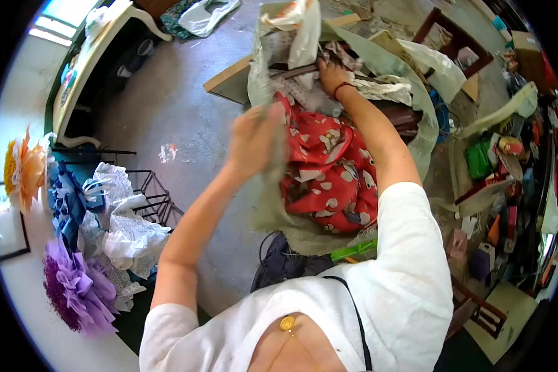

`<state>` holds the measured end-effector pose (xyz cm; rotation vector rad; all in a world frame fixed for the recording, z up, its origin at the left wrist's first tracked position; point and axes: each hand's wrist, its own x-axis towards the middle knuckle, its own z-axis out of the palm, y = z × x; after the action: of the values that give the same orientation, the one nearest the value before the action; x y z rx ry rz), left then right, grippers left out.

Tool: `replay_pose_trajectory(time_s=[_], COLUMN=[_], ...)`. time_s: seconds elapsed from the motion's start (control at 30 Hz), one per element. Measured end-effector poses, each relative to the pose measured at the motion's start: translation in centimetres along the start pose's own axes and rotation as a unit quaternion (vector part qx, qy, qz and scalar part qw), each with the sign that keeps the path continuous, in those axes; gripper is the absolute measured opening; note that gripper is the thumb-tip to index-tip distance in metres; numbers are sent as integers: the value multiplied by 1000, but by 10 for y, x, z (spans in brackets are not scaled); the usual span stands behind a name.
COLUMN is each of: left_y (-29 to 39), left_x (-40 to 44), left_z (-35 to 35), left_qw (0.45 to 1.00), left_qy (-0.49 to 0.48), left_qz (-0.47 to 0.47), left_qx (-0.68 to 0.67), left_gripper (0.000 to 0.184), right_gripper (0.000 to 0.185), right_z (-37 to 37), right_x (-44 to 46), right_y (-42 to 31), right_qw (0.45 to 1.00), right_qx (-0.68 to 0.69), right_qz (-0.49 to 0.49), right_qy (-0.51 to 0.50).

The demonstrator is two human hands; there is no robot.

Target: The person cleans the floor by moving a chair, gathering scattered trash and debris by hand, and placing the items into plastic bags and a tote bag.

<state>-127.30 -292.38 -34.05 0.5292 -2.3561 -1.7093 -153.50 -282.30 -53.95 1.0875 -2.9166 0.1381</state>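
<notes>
A large pale woven sack (425, 111) gapes in front of me, filled with crumpled stuff. My left hand (252, 139), blurred by motion, is closed on the sack's left rim, which is smeared along with it. Inside the mouth, my right hand (335, 79) reaches down with fingers curled at the end of a dark strip (296, 72); what the fingertips hold is hidden. Red patterned cloth (338, 170) with white shapes fills the near part of the sack. Crumpled whitish plastic (304, 34) and a brown item (403, 118) lie around the right hand.
A board (229, 80) juts out left of the sack. Large paper flowers (80, 291) and a black wire frame (155, 192) stand at left, near a cream table (84, 68). Heaped clutter (496, 155) lines the right side. A dark bag (285, 263) lies close to my body.
</notes>
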Motion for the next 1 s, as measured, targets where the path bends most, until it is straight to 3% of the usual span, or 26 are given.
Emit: replay_pose_trajectory(time_s=[0.03,0.1,0.2,0.27,0.3,0.43,0.5,0.57,0.6,0.67,0.7,0.73,0.77,0.8,0.83,0.87,0.9,0.97,1.0], left_y=[1,-21,-93,-126,-132,-160,-178,-185,-189,-189,-178,-187,-182,-195,-172,-166,-146,-116,-105], left_x=[11,28,61,74,77,96,115,132,135,141,139,156,163,181,174,178,165,136,128], left_z=[28,81,139,148,152,165,172,175,175,173,171,173,173,168,159,158,152,143,137], left_qw=[999,967,954,941,918,864,840,813,817,823,838,834,831,821,812,835,855,916,912], left_qy=[-28,-55,-32,-90,-92,-103,-98,-89,-90,-109,-128,-144,-158,-189,-235,-230,-228,-260,-290], left_qz=[21,217,214,133,114,126,155,203,205,202,184,170,155,231,251,227,223,174,164], left_qx=[35,124,208,299,369,476,511,538,531,520,497,505,510,487,471,445,410,250,238], left_gripper=[29,21,14,13,15,14,18,24,27,32,33,33,33,37,42,44,43,36,37], right_gripper=[42,52,61,60,58,42,39,36,35,40,40,37,35,30,25,22,22,19,18], right_z=[-10,-5,-3,-29,-35,-60,-72,-70,-53,30,37,66,89,112,127,142,157,179,188], right_x=[-6,-10,-4,-16,-29,-119,-209,-323,-388,-531,-585,-639,-682,-725,-750,-774,-798,-817,-821], right_y=[-5,1,11,10,11,70,114,142,142,159,129,93,47,5,-34,-73,-112,-171,-194], right_qw=[1000,998,996,995,998,971,939,880,834,817,769,721,637,594,654,719,760,729,716], right_qx=[18,25,91,96,57,123,166,197,226,125,198,185,266,312,258,158,87,194,223], right_qz=[3,-38,-9,13,9,-39,51,271,391,546,606,668,718,739,662,510,347,419,444], right_qy=[-10,48,-3,-27,25,199,298,335,318,139,46,30,81,-65,-259,-445,-542,-505,-490])
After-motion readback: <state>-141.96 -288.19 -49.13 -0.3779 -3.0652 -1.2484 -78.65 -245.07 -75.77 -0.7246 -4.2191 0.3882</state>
